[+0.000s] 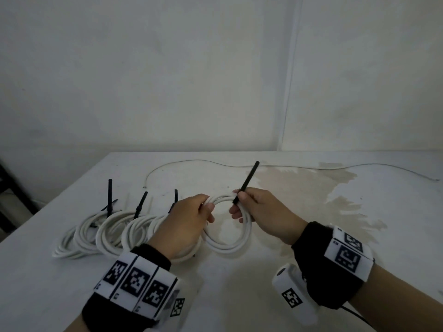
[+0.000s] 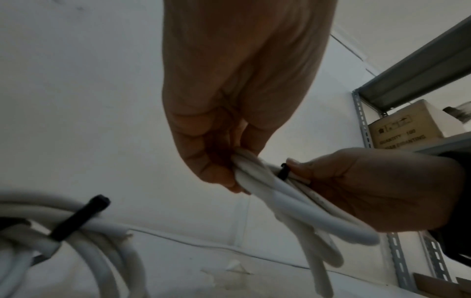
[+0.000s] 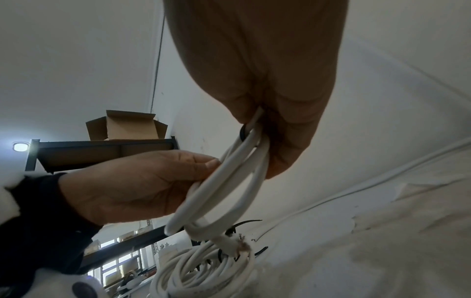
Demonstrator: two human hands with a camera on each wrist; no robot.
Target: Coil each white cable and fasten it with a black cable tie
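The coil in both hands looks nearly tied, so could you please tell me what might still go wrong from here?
1. The tie is only looped round the coil at the right hand; if the left hand eases its grip, the loops could spring apart.
2. The tie might catch only some strands, since they fan out below the hands.
3. Lowering the coil could snag the tied coils beside it.

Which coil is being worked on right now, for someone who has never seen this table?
On the white table, right of the row of tied coils, one white coil is lifted between the left hand and right hand. Only its black cable tie is gripped by fingers.
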